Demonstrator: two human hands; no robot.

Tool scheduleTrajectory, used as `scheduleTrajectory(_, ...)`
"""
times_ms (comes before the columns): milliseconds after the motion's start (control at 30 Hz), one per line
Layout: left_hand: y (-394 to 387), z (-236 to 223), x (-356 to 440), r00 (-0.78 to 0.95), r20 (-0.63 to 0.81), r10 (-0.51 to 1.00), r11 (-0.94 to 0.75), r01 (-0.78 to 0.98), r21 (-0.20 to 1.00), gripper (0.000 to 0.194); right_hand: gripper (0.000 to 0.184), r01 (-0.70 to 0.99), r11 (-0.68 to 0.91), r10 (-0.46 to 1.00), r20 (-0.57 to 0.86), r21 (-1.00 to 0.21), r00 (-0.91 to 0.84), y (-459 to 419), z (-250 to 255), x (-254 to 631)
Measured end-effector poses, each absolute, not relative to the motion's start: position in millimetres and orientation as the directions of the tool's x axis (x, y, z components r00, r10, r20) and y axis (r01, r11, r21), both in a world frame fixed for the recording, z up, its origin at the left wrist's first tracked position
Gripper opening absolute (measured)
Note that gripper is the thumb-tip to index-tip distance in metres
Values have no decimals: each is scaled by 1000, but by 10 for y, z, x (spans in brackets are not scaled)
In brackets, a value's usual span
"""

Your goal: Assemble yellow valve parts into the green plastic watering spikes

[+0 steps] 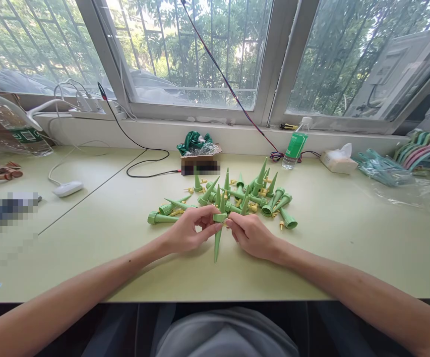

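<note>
Between thumb and fingers, my left hand grips a green plastic plant-watering spike by its ribbed collar, tip pointing down toward me. Close against the collar's right side, my right hand is closed in a pinch on a small yellow plastic fitting, mostly hidden by the fingertips. Just beyond both hands lies a loose pile of similar green spikes, some standing point up, others on their sides. Small yellow fittings are scattered among them.
Behind the pile sits a small box with green plastic in it. A water bottle and a tissue pack stand by the window. A white mouse lies left; hangers and clear plastic are at right.
</note>
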State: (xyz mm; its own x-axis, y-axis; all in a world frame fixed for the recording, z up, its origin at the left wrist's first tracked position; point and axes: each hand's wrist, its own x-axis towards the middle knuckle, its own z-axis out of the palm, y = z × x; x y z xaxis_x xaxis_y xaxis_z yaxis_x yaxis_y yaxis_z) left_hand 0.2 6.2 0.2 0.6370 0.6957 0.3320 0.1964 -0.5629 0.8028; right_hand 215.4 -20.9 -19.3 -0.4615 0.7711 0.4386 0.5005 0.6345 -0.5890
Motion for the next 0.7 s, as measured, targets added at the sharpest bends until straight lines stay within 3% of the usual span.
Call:
scheduleTrajectory(200,69,-5,36,615,209,761,-341,103,935,25,28,537,658,751,515,-527,-414,-193,-215,2154)
scheduleTrajectory(433,79,72,36,603,118,789,-200,70,977,28,17,560,708,681,629,-431,-376,-230,-174,2151)
scheduleTrajectory(700,81,126,37,596,62,801,-117,55,992,30,17,605,788,468,748,-111,-472,-200,-163,2170)
